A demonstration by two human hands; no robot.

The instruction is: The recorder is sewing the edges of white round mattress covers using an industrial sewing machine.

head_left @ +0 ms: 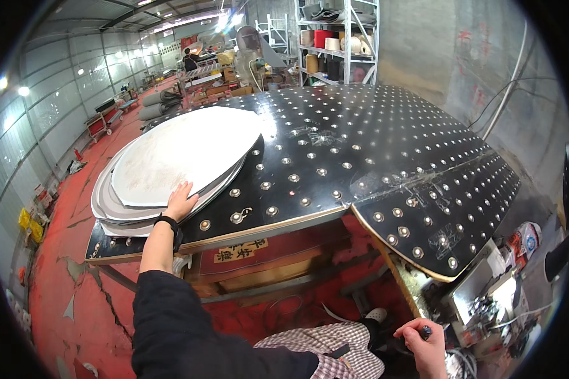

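Note:
A stack of large white and grey oval sheets (196,151) lies on the left part of a black ball-topped table (297,167). On the near edge of the top sheet rests my left hand (181,201), its fingers extended and apart, a dark band round the wrist. My right hand (425,347) is low at the right, off the table, with its fingers closed round a black pen (425,331). Only the dark end of the pen shows, so its exact kind is uncertain.
A lower table section (423,215) adjoins at the right, its edge angling toward me. Beside it stands a cluttered bench (487,303) with machine parts and cables. Behind the table is a metal rack (348,50) with thread cones. A person (189,60) is far off.

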